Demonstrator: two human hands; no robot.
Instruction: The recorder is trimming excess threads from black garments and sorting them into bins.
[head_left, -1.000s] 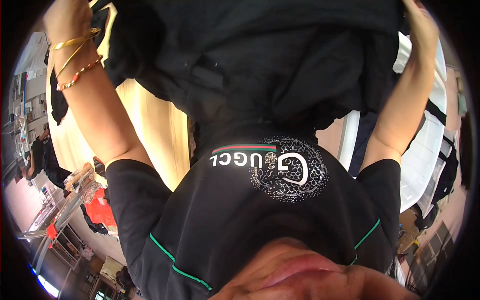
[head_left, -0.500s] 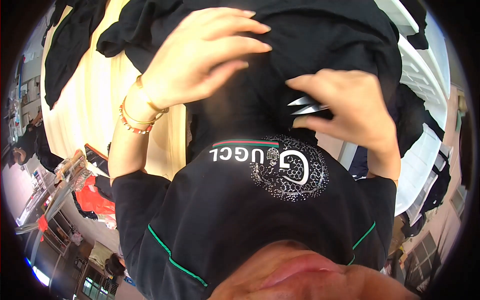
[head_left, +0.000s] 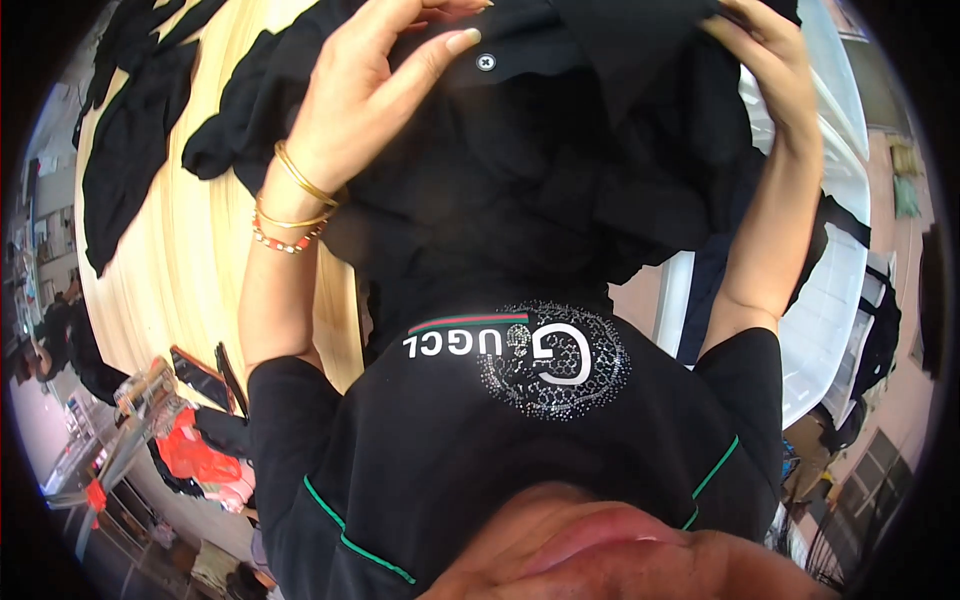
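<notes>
A crumpled black garment lies spread before me, a pale round button showing near its upper part. My left hand rests over the cloth beside that button, thumb apart from the fingers; the top edge cuts off part of the fingers. It wears gold bangles and a red-and-white bracelet. At the upper right, my right hand is closed on the garment's edge, drawing it up, with its fingertips partly hidden. No scissors show in it now.
A pale wood table carries another black garment piece on the left. White plastic bins stand on the right. A phone-like dark object and red cloth or bags are at lower left. Another person in dark clothing is at far left.
Both hands have moved up and away from me. The scissors blades seen in my right hand are no longer visible, and that hand now grips cloth. A button has come into view.
</notes>
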